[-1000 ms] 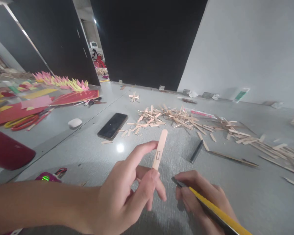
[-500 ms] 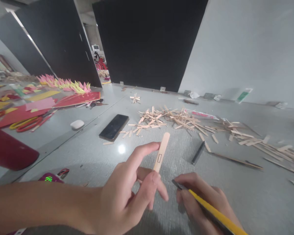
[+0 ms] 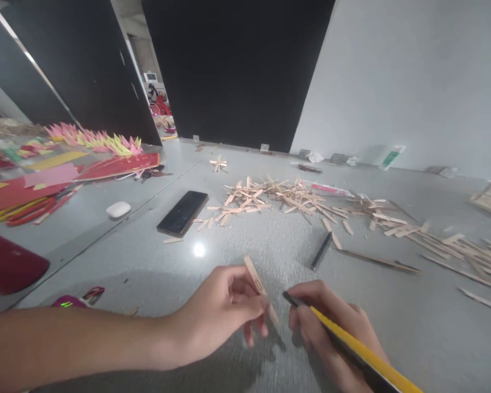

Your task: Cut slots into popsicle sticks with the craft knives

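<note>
L hand [image 3: 221, 314] pinched shut on wooden stick [image 3: 254, 275], low over desk [image 3: 270, 240], near-centre. Stick's long axis runs far-left to near-right. R hand [image 3: 331, 327] wrapped round yellow cutter [image 3: 352, 349], whose tip sits just right of stick's near end, w/ small gap.

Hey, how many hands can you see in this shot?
2. The left hand is low centre, pinching a wooden stick; the right hand is just beside it, gripping a yellow tool. No other person's hands show.
</note>
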Demonstrator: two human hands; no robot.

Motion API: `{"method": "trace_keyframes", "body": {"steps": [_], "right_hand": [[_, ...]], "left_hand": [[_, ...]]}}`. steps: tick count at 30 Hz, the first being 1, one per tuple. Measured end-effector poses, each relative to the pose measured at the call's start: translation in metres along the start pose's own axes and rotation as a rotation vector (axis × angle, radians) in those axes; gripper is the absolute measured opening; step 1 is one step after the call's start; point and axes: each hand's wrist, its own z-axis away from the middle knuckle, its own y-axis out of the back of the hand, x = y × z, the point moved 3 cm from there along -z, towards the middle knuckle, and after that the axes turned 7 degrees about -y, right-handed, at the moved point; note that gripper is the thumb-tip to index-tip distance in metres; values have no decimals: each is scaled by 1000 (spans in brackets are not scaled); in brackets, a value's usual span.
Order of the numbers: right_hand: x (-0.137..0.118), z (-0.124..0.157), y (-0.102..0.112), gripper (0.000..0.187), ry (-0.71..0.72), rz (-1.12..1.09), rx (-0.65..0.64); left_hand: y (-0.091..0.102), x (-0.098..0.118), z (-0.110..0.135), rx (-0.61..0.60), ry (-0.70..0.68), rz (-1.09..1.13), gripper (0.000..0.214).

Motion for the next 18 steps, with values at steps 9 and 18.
{"method": "trace_keyframes", "body": {"steps": [9, 18], "right_hand": [[23, 2, 2, 33, -185, -16, -87], [18, -3, -2, 33, -175, -57, -119]], "left_hand": [[24, 13, -8, -229, 41, -764, 14], [21, 5, -23, -366, -584, -951, 20]]}}
